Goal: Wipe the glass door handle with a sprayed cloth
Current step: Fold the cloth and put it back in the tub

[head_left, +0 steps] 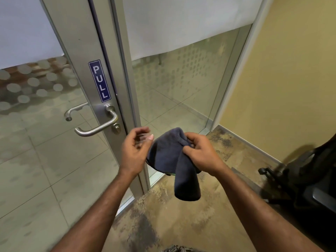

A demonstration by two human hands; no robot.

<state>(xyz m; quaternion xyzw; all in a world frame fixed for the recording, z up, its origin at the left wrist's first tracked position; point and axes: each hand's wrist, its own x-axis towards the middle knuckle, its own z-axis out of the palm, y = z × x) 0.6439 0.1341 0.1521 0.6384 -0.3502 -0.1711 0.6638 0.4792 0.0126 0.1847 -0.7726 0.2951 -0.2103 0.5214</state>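
Note:
A dark blue cloth (169, 153) hangs in front of me, bunched at the top with one end drooping down. My right hand (200, 151) grips its upper part. My left hand (135, 150) is just left of the cloth, fingers curled and blurred, close to the cloth's edge; whether it touches the cloth I cannot tell. The steel lever handle (98, 129) sits on the metal frame of the glass door (45, 142), up and to the left of my left hand, under a blue PULL sticker (99, 80). No hand touches the handle.
A second handle (72, 110) shows through the glass on the far side. A fixed glass panel (181, 84) stands right of the door. A yellow wall (291, 88) closes the right side. A black office chair (309, 179) stands at the lower right on mottled carpet (181, 224).

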